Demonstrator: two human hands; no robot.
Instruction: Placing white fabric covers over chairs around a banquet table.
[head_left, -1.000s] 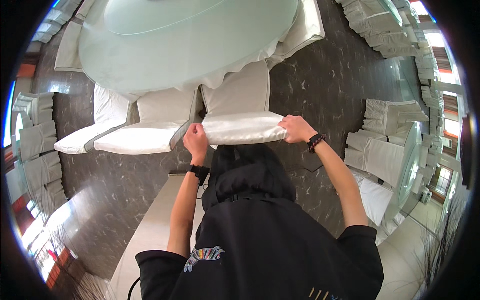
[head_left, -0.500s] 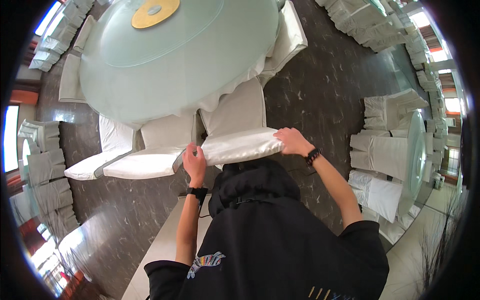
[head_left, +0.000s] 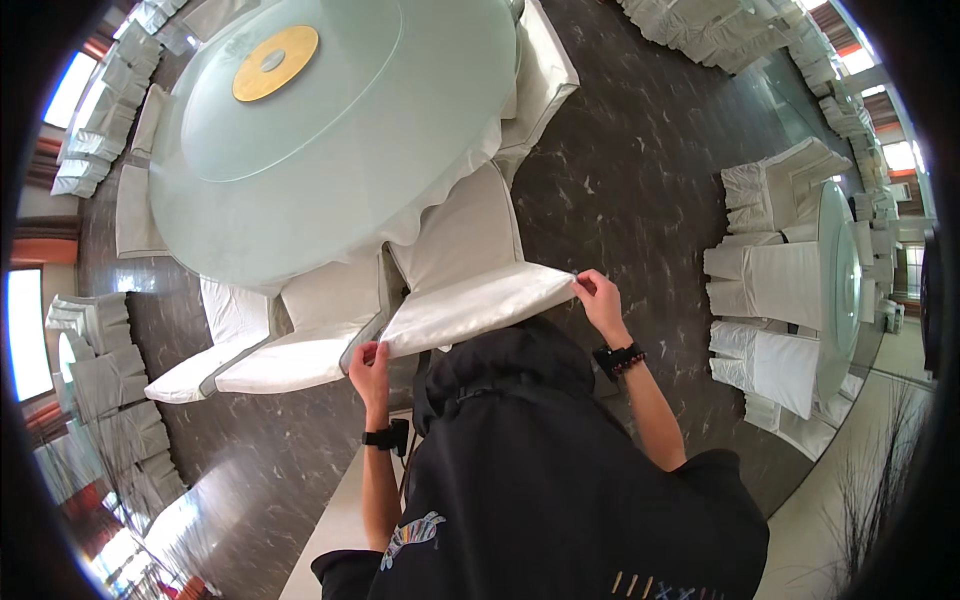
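A chair in a white fabric cover (head_left: 475,300) stands right in front of my body, its far part against the round table. My left hand (head_left: 369,372) is at the near left corner of this chair cover, thumb and fingers pinched on the cloth. At the opposite right corner, my right hand (head_left: 598,298) pinches the edge of the same cover. Between the two hands the cloth spans the chair's near edge, bright and slightly creased. Another white-covered chair (head_left: 290,362) stands close beside my left hand.
The round table (head_left: 300,200) has a pale green glass top with a gold disc (head_left: 275,63) on it. More covered chairs (head_left: 765,280) surround a second glass table (head_left: 838,270) at right. Dark marbled floor (head_left: 620,150) lies between. Thin dark twigs (head_left: 875,480) rise at lower right.
My left hand has moved down and left, from beside the chair to pinching its cover's corner. The right hand has shifted slightly right and down to the corner tip. The view has turned a little.
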